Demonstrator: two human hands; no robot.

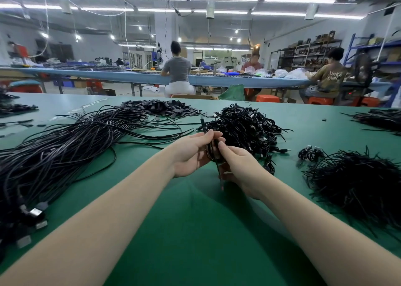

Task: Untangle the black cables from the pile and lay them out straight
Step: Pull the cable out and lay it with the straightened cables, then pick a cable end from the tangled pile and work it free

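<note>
1. Right now my left hand [191, 155] and my right hand [238, 166] are both curled around one small coil [211, 153] of black cable, held just above the green surface [173, 220]. My grip is snug on both sides, fingers bent round the loops.

2. One end of the cable sticks up past my left fingers [211, 134], and the other end hangs down by my right hand. If I pull the ends too fast, I think the loops could pull into a knot instead of coming open.

3. The pile [240, 129] I take from sits just behind my hands. The top end of my cable is very near it. It could catch on another cable and drag a clump along.

4. The straight cables [65, 151] lie in a long bunch to my left. When I lay this one down there, it could land across them crooked, or spring back into a curl if I let go too soon.

5. Another heap [358, 188] lies to my right, and some small black bits [162, 109] lie far back. If my arm sweeps wide, I might knock into that heap.

6. I cannot tell if a tie is on the coil. If there is one, tugging hard could hurt the cable.
</note>
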